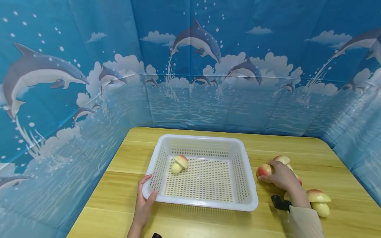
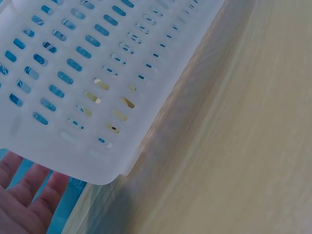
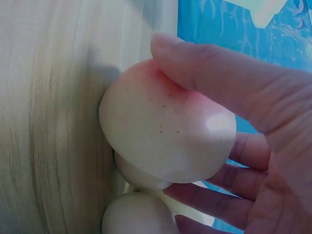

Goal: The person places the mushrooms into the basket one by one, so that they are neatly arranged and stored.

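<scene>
A white perforated plastic basket [image 1: 199, 202] stands on the table, with one toy mushroom [image 1: 181, 161] lying at its left inside. My left hand [image 1: 144, 200] grips the basket's near left corner, thumb and fingers at the rim; in the left wrist view, fingers [image 2: 36, 187] show beside that corner. To the right of the basket, my right hand [image 1: 281, 177] holds a cream toy mushroom with a red-tinted cap [image 1: 264, 170]. In the right wrist view the thumb presses on this cap [image 3: 161, 124], with fingers on its other side. The held mushroom's stem is mostly hidden.
Behind and beside the right hand lie more toy mushrooms, one at the back [image 1: 282, 160] and one nearer the front [image 1: 319, 196], partly covered by the arm. The wooden table [image 1: 113, 205] is backed by a blue dolphin-print curtain [image 1: 190, 105].
</scene>
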A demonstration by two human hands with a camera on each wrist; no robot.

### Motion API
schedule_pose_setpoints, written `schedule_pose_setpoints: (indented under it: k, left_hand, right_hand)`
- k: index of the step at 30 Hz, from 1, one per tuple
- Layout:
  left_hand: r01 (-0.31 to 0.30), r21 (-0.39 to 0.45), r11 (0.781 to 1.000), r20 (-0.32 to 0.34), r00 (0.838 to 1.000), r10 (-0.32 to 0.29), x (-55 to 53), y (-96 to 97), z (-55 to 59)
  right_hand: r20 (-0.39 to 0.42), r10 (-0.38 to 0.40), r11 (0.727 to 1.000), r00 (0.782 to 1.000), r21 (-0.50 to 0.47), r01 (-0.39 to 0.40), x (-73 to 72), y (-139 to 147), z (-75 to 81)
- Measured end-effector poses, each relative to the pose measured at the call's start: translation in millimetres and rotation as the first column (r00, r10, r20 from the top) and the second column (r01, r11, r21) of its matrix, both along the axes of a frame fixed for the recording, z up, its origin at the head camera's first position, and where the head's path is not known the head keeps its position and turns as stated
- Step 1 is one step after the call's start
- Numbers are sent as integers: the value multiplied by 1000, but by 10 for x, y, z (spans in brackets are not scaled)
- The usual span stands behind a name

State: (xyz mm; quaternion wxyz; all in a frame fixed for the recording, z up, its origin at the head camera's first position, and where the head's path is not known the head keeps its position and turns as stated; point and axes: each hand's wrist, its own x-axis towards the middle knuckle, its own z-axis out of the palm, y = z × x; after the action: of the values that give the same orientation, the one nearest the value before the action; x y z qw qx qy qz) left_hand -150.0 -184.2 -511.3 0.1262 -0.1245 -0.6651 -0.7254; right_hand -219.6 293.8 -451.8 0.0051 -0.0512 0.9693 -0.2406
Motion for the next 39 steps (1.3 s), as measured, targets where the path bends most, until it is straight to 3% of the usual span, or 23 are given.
schedule_pose_setpoints:
  k: [8,22,39]
  left_hand:
    - [-5,-1,1000,8,1000,5,0,-4,3]
    - [3,2,1000,10,1000,-3,3,4,13]
    - [-1,1,1000,-4,1000,1,8,3,13]
  right_hand:
    - [28,-8,1000,1000,-22,9,-6,2,-23]
    - [-1,-18,1000,1000,-22,18,-10,-22,-73]
    - [-18,-49,997,999,-59,48,19,-56,-25]
